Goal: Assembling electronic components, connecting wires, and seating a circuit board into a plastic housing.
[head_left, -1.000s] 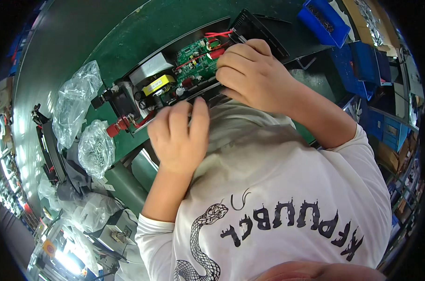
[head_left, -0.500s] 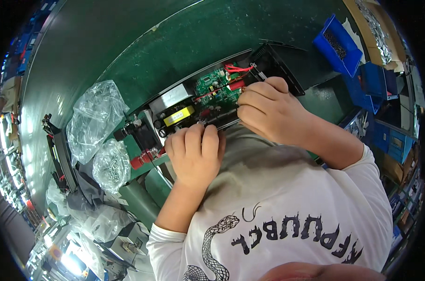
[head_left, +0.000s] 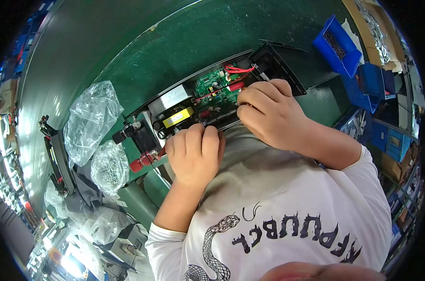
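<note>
An open black metal case (head_left: 217,62) lies slantwise in front of me. It holds a green circuit board (head_left: 205,86), a yellow-wrapped transformer (head_left: 178,117), a silvery metal block (head_left: 173,97) and a red cylindrical part (head_left: 236,86). Red wires (head_left: 238,70) run near the far right corner. My left hand (head_left: 193,154) is closed, its fingers curled over the near edge beside the transformer. Farther right, my right hand (head_left: 271,112) is also closed, knuckles up, over the same side. Both sets of fingertips are hidden, so what they pinch cannot be made out.
Red connectors (head_left: 142,161) stick out at the case's left end. Clear plastic bags (head_left: 93,119) lie to the left, one holding small metal parts (head_left: 110,168). At the upper right stand a blue bin (head_left: 336,47) of small dark parts and a cardboard box (head_left: 381,35). The bench (head_left: 175,51) is green.
The right hand has shifted slightly, and a little more of the case's slotted right end shows beyond it. The left hand stays almost where it was.
</note>
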`<state>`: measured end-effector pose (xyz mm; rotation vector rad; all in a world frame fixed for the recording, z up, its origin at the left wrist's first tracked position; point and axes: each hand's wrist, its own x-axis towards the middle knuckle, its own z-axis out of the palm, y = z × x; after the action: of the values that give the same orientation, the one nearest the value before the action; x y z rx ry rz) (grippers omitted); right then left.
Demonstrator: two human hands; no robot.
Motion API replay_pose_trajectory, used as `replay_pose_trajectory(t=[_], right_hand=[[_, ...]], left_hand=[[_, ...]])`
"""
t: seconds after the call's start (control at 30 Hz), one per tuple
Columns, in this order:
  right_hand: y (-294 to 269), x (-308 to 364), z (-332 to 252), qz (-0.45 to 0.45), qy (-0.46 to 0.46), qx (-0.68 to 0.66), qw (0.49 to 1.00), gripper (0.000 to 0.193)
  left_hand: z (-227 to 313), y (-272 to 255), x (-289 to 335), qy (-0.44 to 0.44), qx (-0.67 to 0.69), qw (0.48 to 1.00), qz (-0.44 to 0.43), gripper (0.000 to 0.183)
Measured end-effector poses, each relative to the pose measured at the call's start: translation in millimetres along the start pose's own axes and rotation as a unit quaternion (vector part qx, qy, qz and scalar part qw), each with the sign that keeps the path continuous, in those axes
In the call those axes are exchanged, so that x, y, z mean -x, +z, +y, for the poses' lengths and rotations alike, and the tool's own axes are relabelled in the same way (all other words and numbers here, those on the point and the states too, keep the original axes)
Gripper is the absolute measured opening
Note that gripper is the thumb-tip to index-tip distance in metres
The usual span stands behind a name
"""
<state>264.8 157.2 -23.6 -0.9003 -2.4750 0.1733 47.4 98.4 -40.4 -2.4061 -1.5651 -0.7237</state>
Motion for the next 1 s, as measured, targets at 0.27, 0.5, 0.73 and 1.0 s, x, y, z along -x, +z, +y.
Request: replay_pose_trajectory(t=[0.27,0.5,0.73,1.0], right_hand=[[-7.9,-21.5,-13.4,-0.101,-0.018,0.077,0.992,0.012],[-4.6,-32.0,-16.0,-0.075,-0.007,0.042,0.996,0.003],[-5.0,-42.2,-9.3,-0.127,-0.034,0.061,0.989,0.006],[-4.5,-60.5,-4.9,-0.042,-0.085,0.076,0.993,0.017]], left_hand=[[13.7,-14.3,-25.8,-0.016,-0.028,0.993,-0.115,0.023],[15.5,-5.7,-22.5,-0.025,0.005,0.994,-0.104,0.010],[13.3,-1.7,-18.3,-0.028,0.005,0.997,-0.066,0.014],[4.6,-20.5,-12.3,-0.010,0.009,1.000,0.027,0.031]])
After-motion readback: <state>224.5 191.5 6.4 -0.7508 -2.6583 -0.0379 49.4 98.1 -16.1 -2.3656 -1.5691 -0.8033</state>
